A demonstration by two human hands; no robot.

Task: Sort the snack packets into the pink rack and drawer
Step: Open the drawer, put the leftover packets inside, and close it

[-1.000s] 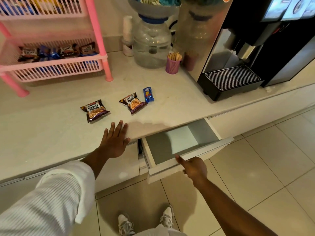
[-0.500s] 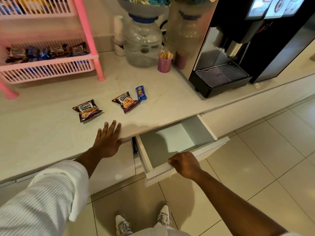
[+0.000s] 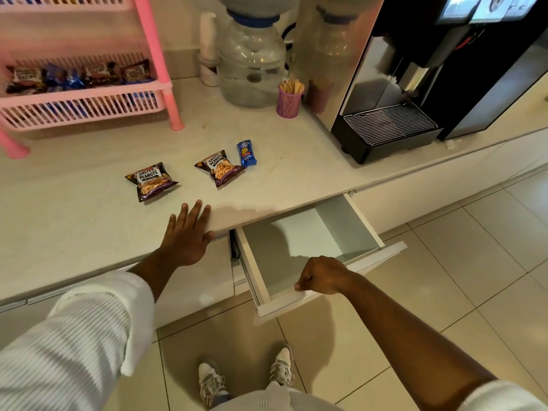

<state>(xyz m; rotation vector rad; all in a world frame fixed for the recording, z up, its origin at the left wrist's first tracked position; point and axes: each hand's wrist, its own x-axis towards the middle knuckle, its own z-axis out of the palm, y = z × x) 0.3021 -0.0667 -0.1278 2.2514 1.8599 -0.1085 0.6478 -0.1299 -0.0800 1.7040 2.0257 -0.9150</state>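
Observation:
Two dark salted-peanut packets lie on the pale counter, one to the left (image 3: 151, 181) and one to the right (image 3: 220, 168), with a small blue packet (image 3: 246, 153) beside the right one. My left hand (image 3: 186, 236) rests flat on the counter's front edge, fingers spread, just short of the left peanut packet. My right hand (image 3: 321, 275) is curled over the front panel of the white drawer (image 3: 329, 295), which stands pulled out and shows nothing inside. The pink rack (image 3: 89, 100) at the back left holds several snack packets on its lower shelf.
A water bottle dispenser (image 3: 252, 63), a purple cup of wooden stirrers (image 3: 289, 100) and a black coffee machine (image 3: 415, 84) line the back of the counter. Beige floor tiles and my white shoes (image 3: 246, 378) lie below the drawer.
My right hand went from pointing at the drawer front to gripping its top edge. The drawer has come out a little further. My left hand has stayed on the counter edge.

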